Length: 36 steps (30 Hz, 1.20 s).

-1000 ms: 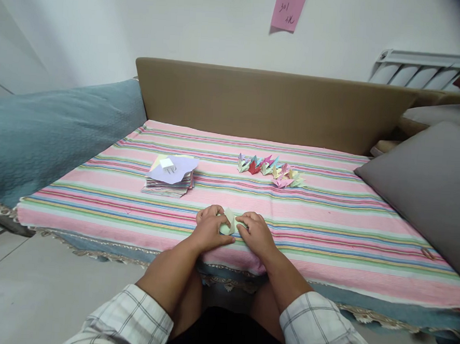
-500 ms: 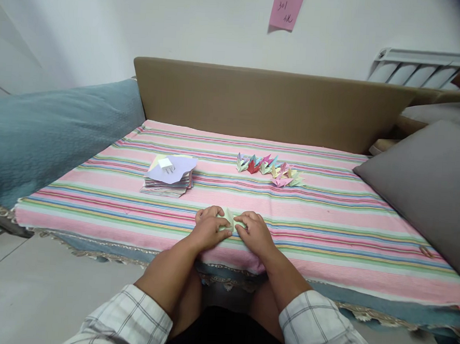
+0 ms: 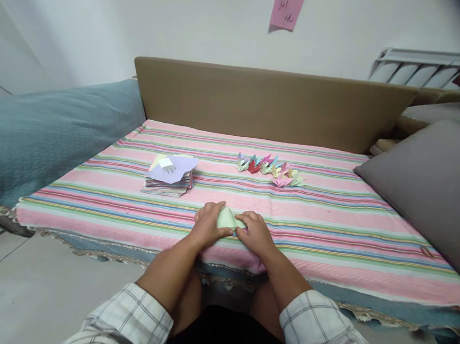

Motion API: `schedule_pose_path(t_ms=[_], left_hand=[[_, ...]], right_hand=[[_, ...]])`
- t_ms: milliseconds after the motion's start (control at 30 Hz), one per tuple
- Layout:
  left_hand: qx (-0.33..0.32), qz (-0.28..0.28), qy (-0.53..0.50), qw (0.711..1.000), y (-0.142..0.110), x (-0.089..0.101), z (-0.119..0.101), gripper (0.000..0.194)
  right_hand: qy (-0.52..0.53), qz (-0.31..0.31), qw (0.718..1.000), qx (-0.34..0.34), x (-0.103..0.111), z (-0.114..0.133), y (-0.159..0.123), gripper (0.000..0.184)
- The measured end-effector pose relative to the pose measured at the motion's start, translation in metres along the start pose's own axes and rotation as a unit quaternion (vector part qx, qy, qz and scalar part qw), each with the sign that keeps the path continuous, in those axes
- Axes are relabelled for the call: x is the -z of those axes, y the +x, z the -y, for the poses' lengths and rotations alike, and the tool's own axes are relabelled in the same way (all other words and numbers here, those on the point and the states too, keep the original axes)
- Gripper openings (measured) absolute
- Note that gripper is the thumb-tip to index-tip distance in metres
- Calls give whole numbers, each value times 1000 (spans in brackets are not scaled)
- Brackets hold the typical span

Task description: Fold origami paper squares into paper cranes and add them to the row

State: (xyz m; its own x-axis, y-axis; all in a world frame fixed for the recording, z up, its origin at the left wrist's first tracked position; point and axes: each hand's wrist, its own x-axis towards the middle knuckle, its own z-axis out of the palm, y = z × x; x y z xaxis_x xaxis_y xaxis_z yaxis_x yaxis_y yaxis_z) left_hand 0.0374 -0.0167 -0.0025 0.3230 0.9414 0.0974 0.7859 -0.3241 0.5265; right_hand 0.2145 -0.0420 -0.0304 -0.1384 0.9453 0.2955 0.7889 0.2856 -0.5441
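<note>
A small pale green folded paper (image 3: pixel 227 218) lies on the striped cloth (image 3: pixel 327 235) near the front edge. My left hand (image 3: pixel 208 224) presses on its left side with fingers curled over it. My right hand (image 3: pixel 254 232) pinches its right edge with closed fingertips. Further back to the left sits a stack of coloured paper squares (image 3: pixel 167 181) with a lilac sheet and a small white piece on top. A row of several finished folded paper figures (image 3: pixel 271 169) in mixed colours lies behind my hands, to the right of the stack.
A tan padded backrest (image 3: pixel 265 101) runs along the back. A teal blanket (image 3: pixel 49 130) covers the left side. A grey cushion (image 3: pixel 432 184) lies at the right. A pink note (image 3: pixel 287 8) hangs on the wall. Grey floor tiles (image 3: pixel 31 295) show below left.
My left hand has shifted up and opened slightly, so more of the green paper shows as a flatter shape. My right hand has stayed in place.
</note>
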Motion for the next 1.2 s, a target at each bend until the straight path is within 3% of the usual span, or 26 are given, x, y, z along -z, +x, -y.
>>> schedule_pose_path(t_ms=[67,200,433,667,833,967,1100,1200], left_hand=[[12,17,9,1000,3,0,1,87],[25,41,27,998,8,2,1,80],[21,7,4,1000,7,0,0,67],[5,-19,-25,1000,11,-3,-2,56],[-5,-20,-29,999,11,-4,-2,51],[-5,-18,-21,1000,10,-4,-4,53],[-25,-31,-18,999,11,-6,-4,54],[-46,-44,-12,998,12,-8,-5,54]], right_hand=[[-3,3,1000,-1,0,0,0,35],[-11,7,1000,4,0,-1,0,35],[-45,11,999,4,2,4,0,20],[-6,-6,1000,13,2,0,2,16],[104,-28,993,-47,7,0,3,26],[233,-68,964,-110,11,0,-1,36],[274,-77,956,-78,11,1,-3,48],[245,-89,965,-40,9,1,-2,48]])
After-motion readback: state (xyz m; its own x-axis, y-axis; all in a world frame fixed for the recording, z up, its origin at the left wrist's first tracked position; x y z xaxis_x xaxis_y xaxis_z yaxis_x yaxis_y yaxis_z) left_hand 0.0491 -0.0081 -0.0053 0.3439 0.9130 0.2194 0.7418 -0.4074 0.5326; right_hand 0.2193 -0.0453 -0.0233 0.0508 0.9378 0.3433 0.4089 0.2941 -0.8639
